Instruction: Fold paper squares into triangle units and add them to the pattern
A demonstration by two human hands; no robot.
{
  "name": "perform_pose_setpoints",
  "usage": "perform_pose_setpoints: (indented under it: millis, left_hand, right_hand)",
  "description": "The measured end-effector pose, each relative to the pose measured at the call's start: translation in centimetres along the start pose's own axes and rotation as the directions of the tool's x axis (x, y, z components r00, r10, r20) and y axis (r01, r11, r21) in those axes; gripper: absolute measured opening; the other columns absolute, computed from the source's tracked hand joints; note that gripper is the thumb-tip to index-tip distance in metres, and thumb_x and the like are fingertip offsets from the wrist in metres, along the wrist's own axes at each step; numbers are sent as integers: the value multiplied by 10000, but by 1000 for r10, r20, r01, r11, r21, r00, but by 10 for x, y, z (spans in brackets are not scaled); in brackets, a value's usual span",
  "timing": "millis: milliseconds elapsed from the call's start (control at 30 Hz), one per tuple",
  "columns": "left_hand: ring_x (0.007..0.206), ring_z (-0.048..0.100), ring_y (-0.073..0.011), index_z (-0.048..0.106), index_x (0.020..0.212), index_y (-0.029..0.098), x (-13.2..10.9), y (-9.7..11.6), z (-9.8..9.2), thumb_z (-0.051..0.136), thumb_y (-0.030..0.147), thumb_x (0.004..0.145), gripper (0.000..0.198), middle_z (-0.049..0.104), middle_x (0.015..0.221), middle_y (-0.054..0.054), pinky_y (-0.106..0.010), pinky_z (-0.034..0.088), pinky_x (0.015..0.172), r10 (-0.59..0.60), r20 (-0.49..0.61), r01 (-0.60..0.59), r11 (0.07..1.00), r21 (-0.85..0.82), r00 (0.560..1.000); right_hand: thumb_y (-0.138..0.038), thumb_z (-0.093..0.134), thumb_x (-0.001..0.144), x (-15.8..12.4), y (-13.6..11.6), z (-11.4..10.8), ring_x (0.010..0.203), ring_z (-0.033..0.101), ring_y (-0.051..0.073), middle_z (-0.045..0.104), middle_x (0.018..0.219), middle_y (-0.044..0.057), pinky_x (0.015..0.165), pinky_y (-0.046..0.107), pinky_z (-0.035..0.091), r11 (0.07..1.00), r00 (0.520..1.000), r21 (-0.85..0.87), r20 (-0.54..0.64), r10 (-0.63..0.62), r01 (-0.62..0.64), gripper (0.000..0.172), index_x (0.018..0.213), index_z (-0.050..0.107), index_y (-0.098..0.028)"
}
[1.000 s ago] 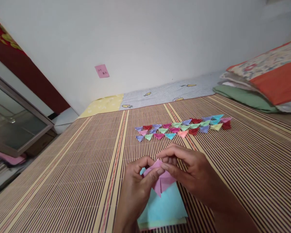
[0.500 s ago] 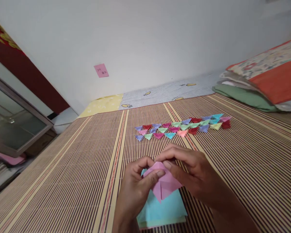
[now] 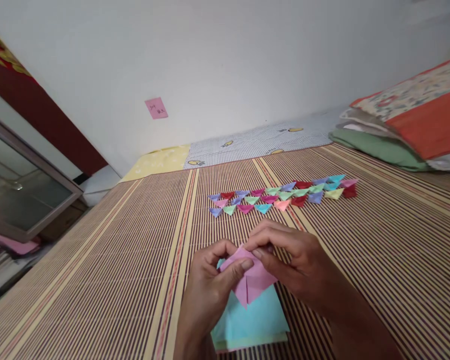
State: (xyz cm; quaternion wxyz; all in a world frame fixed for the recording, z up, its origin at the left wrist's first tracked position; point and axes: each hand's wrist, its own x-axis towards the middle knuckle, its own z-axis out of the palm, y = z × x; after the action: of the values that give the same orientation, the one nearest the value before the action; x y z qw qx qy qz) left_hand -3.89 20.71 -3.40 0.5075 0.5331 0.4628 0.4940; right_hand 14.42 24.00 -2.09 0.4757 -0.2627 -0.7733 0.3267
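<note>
Between my hands is a pink sheet of origami paper (image 3: 252, 281), folded into a diamond with a slit running down to its lower point. My left hand (image 3: 213, 285) pinches its left side, thumb lying flat across the front. The fingertips of my right hand (image 3: 290, 255) close on its upper right edge near the top corner. Below the pink paper lies a stack of square paper sheets (image 3: 255, 320) with a light blue one on top and a greenish edge beneath. My left hand partly covers that stack.
Beyond my hands, rows of small folded paper triangles (image 3: 263, 208) in several colours lie on the striped mat (image 3: 135, 260). Folded bedding (image 3: 423, 125) is piled at the right. A pink note (image 3: 156, 108) sticks to the wall. A glass-paned frame (image 3: 26, 185) stands at the left.
Both hands have shifted slightly up and left with the pink paper, uncovering a little more of the blue sheet. The grip looks much the same.
</note>
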Motion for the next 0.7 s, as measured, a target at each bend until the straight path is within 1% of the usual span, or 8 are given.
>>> perform_pose_setpoints:
  millis: [100,233,300,367,467,567,700]
  left_hand:
    - [567,432,-100,660,708,152,1,1,0,810,329,804,251,541,630,17,-220,325,518,-9,6,8,1000,18,1000]
    - [570,430,-99,633,690,159,2,0,-1,802,302,811,252,516,626,28,-220,323,520,-7,22,6,1000,13,1000]
    - [569,430,-98,629,690,161,2,-1,-2,799,294,814,250,508,620,32,-219,322,520,0,26,0,1000,20,1000]
    - [560,424,-96,627,690,160,1,-1,-2,802,298,812,254,502,607,36,-219,317,514,-1,33,0,1000,26,999]
    - [550,437,-97,620,686,160,0,0,-1,797,320,817,273,513,598,34,-218,327,509,-8,36,7,1000,30,999]
    - [555,467,-104,618,687,163,-2,3,-1,771,343,843,283,533,615,23,-219,354,509,-3,35,1,998,65,999]
    - [543,463,-106,628,708,167,-3,6,-2,742,363,871,279,524,611,23,-219,355,494,9,24,-12,991,137,1000]
  right_hand:
    - [-99,564,938,0,0,-1,809,655,141,686,870,2,702,274,497,998,999,44,16,32,-33,181,900,712,-197]
    - [-148,659,908,2,1,1,807,650,153,686,852,6,709,284,499,986,997,146,23,77,-79,86,855,712,-192]
    - [-155,665,905,2,1,2,783,644,150,687,828,5,690,278,491,977,993,176,23,117,-120,90,832,706,-189]
    - [-154,659,898,2,1,5,725,622,139,673,779,-2,639,266,468,973,988,173,9,153,-152,111,798,695,-184]
    - [-169,657,889,2,-1,8,673,597,129,652,732,-13,607,259,451,973,983,151,-33,181,-174,129,761,665,-183]
    - [-193,646,896,2,-4,10,639,578,122,635,705,-22,584,254,443,974,979,132,-65,194,-184,148,749,641,-189]
    - [-185,631,886,2,-7,11,626,576,119,633,696,-22,572,248,446,979,977,102,-97,189,-179,157,729,625,-191]
